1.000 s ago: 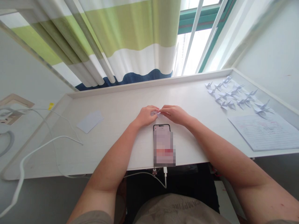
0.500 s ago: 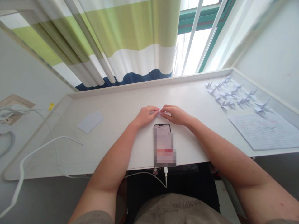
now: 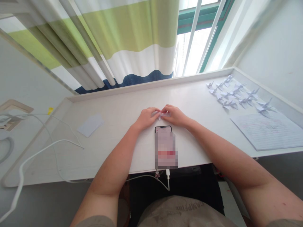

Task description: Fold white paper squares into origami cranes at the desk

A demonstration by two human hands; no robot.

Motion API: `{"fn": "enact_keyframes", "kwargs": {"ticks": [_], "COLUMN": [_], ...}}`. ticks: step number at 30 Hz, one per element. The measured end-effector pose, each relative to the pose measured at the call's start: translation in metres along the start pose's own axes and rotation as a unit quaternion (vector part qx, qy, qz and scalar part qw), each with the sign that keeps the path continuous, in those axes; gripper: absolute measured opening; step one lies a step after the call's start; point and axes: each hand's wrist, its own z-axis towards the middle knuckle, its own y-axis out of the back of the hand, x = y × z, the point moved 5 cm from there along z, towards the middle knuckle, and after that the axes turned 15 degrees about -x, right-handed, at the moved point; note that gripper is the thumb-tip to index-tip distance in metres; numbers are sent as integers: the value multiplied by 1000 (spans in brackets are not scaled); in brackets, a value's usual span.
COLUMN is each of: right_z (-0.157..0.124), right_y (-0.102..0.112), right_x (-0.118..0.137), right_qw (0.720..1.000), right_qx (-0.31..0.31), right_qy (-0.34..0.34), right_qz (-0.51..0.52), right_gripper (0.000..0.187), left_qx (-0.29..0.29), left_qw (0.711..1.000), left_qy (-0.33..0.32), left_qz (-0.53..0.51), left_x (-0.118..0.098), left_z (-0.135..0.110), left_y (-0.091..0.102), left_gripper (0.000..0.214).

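Observation:
A small folded piece of white paper [image 3: 159, 114] sits between the fingertips of both hands, just above the white desk [image 3: 113, 104]. My left hand [image 3: 147, 118] pinches its left side, and my right hand [image 3: 172, 115] pinches its right side. Most of the paper is hidden by my fingers, so its exact shape is hard to tell. A smartphone [image 3: 166, 147] with a pixelated screen lies on the desk just below my hands, not touching them.
Several folded paper cranes [image 3: 233, 94] stand at the desk's right end, above a lined notepad [image 3: 267, 131]. A white paper rectangle [image 3: 90, 125] lies left of my hands. A white charging cable [image 3: 167, 179] hangs from the phone over the desk's front edge.
My hands stay together on the paper, with only slight finger shifts. The whole view has moved a little, with the desk sitting slightly differently in the frame.

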Motion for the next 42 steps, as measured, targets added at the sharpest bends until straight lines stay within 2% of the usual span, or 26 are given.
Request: {"fn": "enact_keyframes", "kwargs": {"ticks": [5,10,17,22,25,31,35,42], "right_z": [1,4,5,6,8,7,7,9], "right_y": [2,3,3,-4,-6,-10,-12,-7], "right_x": [1,3,5,8,9,18,19,20], "right_qw": [1000,999,995,991,986,956,945,964], "right_qx": [-6,-30,-50,-10,12,43,50,28], "right_qy": [-26,-30,6,44,58,139,122,72], "right_qz": [-8,-32,-84,-125,-156,-255,-298,-255], "right_gripper": [9,11,10,16,6,18,21,13], "left_qx": [8,-19,-20,-18,-21,-17,-22,-18], "left_qw": [1000,998,996,995,995,995,994,993], "left_qy": [0,36,64,67,69,70,87,96], "left_qz": [16,44,51,73,75,74,69,63], "left_x": [-5,-7,-8,-9,-8,-3,-1,-2], "left_z": [0,0,1,1,1,2,2,2], "left_y": [-2,-8,-11,-13,-14,-15,-15,-13], "left_gripper": [31,35,34,38,43,37,37,42]}}
